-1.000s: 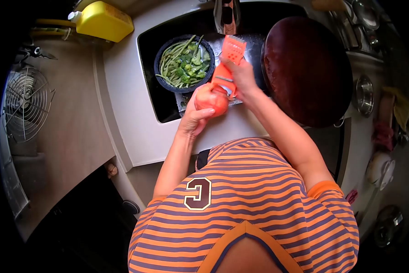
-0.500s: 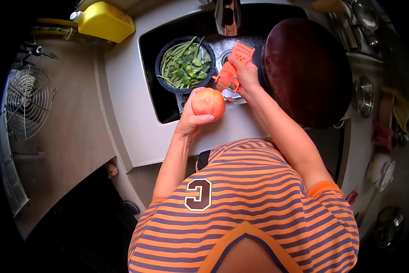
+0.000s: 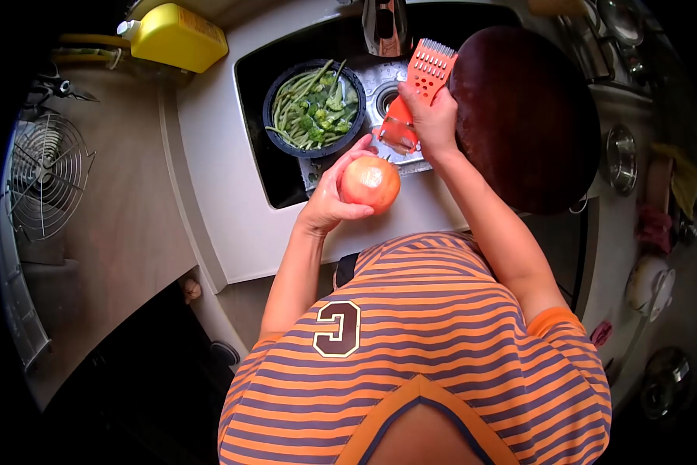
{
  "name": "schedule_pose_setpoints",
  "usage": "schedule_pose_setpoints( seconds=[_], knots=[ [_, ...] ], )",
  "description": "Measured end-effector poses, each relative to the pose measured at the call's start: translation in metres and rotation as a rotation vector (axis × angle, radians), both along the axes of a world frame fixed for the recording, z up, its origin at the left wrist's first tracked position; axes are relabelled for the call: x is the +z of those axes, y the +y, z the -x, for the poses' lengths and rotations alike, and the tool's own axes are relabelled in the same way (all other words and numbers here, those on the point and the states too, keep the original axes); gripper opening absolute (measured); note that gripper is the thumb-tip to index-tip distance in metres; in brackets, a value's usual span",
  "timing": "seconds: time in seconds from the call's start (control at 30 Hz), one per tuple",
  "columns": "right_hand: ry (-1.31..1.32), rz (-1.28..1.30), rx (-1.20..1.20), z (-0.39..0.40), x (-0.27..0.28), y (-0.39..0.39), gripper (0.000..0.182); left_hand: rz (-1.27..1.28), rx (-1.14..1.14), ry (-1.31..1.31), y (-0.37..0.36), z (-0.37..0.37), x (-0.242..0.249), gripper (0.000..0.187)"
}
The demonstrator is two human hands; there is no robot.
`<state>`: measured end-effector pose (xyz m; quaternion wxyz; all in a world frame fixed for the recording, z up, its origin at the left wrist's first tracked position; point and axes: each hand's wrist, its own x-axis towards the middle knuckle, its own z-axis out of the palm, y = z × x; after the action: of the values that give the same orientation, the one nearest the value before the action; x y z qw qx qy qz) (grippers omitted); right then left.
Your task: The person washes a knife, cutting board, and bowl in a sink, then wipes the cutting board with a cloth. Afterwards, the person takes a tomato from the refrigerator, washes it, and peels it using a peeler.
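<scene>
My left hand is wrapped around a round, orange-red tomato, with a shiny patch on its top, just in front of the sink's near edge. In my right hand is an orange peeler with a grater end. Its toothed end points away from me, and its blade end sits near the tomato, apart from it. Beyond my left hand, a dark round bowl of green beans and broccoli in water stands in the sink.
A faucet hangs over the sink's far side. A large dark round board or lid covers its right part. A yellow jug stands at the back left, and a wire rack lies on the left counter. A metal bowl is at the right.
The tomato has turned in my left hand and moved slightly right and nearer to me. My right hand with the peeler has shifted right and away from the tomato.
</scene>
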<state>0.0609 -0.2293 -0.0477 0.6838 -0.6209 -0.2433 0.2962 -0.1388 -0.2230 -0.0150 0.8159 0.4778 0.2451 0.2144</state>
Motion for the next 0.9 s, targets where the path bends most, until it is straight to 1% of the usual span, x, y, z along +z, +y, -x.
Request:
schedule_pose_setpoints(
  seconds=[0.1,0.13,0.2,0.23,0.33,0.43,0.5,0.53,0.67,0.77,0.83,0.9],
  knots=[
    [0.420,0.028,0.069,0.003,0.006,-0.001,0.024,0.076,-0.039,0.026,0.000,-0.003,0.007,0.081],
    [0.451,0.025,0.124,0.004,0.001,-0.001,0.018,0.098,-0.060,0.031,0.000,-0.003,0.008,0.081],
    [0.612,0.055,0.162,0.004,0.006,-0.003,0.021,0.140,-0.101,0.039,0.003,-0.004,0.009,0.081],
    [0.691,0.071,0.181,0.003,0.007,-0.004,0.022,0.120,-0.106,0.026,0.003,-0.004,0.009,0.080],
    [0.791,0.128,0.203,0.002,0.005,-0.006,0.024,0.078,-0.123,-0.002,0.003,-0.004,0.011,0.079],
    [0.811,0.199,0.275,0.003,0.012,-0.010,0.023,0.046,-0.159,-0.019,0.003,-0.004,0.020,0.080],
    [0.714,0.150,0.288,0.003,0.021,-0.009,0.020,0.007,-0.213,-0.048,0.002,-0.001,0.021,0.082],
    [0.666,0.129,0.294,0.003,0.022,-0.009,0.018,-0.035,-0.189,-0.033,0.000,-0.002,0.022,0.084],
    [1.112,0.269,0.436,0.010,0.018,-0.011,0.022,-0.033,-0.188,-0.045,0.003,0.000,0.022,0.084],
    [1.247,0.272,0.521,0.013,0.021,-0.011,0.025,-0.025,-0.196,-0.034,0.003,-0.003,0.022,0.083],
    [1.156,0.182,0.370,0.005,0.011,-0.007,0.027,-0.014,-0.214,0.000,0.003,-0.004,0.027,0.082],
    [1.055,0.086,0.212,-0.006,0.014,-0.005,0.030,-0.012,-0.228,0.014,0.003,0.005,0.020,0.082]
  ],
)
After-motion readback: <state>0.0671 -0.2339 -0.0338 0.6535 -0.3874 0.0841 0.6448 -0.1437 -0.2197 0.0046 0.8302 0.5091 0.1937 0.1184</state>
